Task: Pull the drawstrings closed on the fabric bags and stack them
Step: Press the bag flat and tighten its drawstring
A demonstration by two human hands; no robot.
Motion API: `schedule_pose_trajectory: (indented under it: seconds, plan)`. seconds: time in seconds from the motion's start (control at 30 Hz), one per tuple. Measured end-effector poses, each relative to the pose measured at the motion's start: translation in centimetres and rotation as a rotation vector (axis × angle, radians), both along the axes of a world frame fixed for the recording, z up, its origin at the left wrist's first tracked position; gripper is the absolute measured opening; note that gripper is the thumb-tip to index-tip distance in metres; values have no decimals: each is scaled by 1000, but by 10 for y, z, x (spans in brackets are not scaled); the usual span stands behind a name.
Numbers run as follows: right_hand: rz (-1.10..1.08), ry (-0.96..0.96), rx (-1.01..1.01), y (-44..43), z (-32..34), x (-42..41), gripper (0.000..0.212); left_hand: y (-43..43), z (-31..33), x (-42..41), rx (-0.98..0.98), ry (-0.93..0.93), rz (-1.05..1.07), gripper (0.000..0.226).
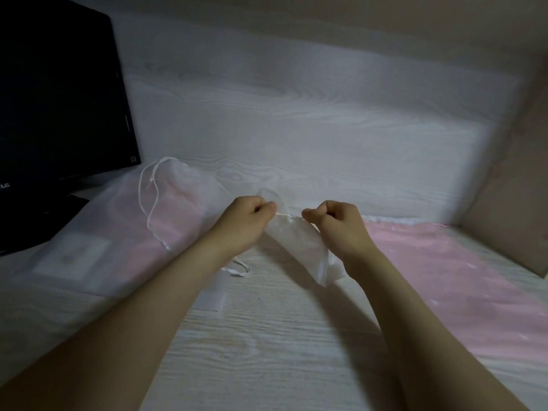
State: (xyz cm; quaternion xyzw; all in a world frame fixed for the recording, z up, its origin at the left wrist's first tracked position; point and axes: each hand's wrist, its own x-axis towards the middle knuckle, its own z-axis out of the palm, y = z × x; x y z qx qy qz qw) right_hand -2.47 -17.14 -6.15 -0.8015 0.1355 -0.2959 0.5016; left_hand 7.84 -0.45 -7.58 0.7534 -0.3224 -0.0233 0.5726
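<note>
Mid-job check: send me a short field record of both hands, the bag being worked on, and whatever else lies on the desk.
left hand: fingers curled, pinching the cord at the small white bag's mouth
right hand: pinching the same cord from the other side
small white bag: held between both hands, mouth looks gathered
large sheer bag: lies on the table at left, loose drawstring on top, pink showing through
pink fabric: flat at right
monitor: far left, dark
</note>
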Motion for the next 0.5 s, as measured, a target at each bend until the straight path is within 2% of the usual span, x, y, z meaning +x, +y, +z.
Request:
schedule_pose_trajectory:
  seconds: [0.17,0.3,0.4,0.5]
  plan:
    - [-48,23,-105,-2,-6,1,19,-3,0,-2,-48,-14,-2,39]
    - [-63,28,-183,0,-8,2,15,-6,3,-12,-214,-56,-1,39]
    - [-33,34,-258,1,-9,3,19,-7,10,-19,-371,62,-17,32]
    - [44,8,-334,2,-12,5,23,-6,16,-25,-479,241,-137,31]
